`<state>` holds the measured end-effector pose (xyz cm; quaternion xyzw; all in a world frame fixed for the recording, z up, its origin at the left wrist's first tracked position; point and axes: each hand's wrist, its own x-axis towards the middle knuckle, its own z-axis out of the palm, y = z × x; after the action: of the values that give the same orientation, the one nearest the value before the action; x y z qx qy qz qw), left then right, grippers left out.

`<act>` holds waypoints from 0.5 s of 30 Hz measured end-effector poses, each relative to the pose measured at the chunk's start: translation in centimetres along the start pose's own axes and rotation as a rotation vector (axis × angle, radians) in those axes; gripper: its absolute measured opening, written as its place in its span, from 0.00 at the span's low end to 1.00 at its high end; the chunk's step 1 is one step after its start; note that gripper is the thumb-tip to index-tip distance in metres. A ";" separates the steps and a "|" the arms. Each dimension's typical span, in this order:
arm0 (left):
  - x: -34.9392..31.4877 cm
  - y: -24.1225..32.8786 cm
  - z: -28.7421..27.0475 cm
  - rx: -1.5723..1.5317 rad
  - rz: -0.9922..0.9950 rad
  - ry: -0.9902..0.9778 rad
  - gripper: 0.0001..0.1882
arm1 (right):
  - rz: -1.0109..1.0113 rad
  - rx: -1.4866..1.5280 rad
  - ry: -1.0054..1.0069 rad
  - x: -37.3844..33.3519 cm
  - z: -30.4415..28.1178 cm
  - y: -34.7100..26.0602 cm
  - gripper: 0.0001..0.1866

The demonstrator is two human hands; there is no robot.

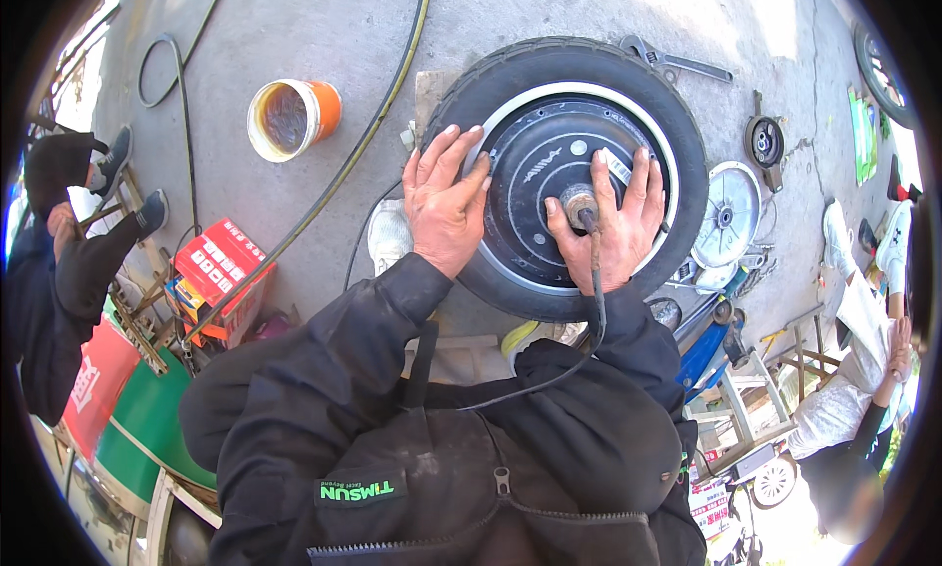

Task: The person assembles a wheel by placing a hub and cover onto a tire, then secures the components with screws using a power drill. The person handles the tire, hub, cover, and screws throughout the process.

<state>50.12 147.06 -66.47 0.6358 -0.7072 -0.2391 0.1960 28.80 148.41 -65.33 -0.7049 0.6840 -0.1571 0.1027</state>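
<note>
A scooter-type wheel with a black tyre (579, 61), a white rim and a black hub motor (535, 193) lies flat in front of me. From the hub's middle stands the axle (579, 201), and a dark cable (601, 316) runs from it back over my right sleeve. My left hand (444, 198) rests on the wheel's left side, across the rim and tyre, fingers stretched out. On the hub's right part lies my right hand (618, 228), its fingers spread and its thumb beside the axle. Neither hand appears to grip anything.
An adjustable wrench (687, 64) lies beyond the tyre. A round metal cover (726, 216) and a black brake part (764, 141) are at the right. An orange-and-white bucket (294, 120), a hose (378, 115) and a red box (224, 267) are left. People sit at both sides.
</note>
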 end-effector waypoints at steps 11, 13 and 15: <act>0.2 0.0 0.0 0.016 0.012 -0.011 0.15 | 0.006 -0.018 -0.003 -0.1 0.1 0.0 0.40; 0.2 0.0 0.0 0.015 0.011 -0.011 0.15 | 0.012 -0.025 -0.007 -0.2 0.2 -0.1 0.40; 0.2 0.0 0.0 0.011 0.010 -0.008 0.15 | 0.019 -0.024 -0.002 -0.2 0.2 -0.1 0.40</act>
<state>50.05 146.88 -66.48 0.6327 -0.7123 -0.2365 0.1909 28.98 148.60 -65.51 -0.6997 0.6924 -0.1471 0.0965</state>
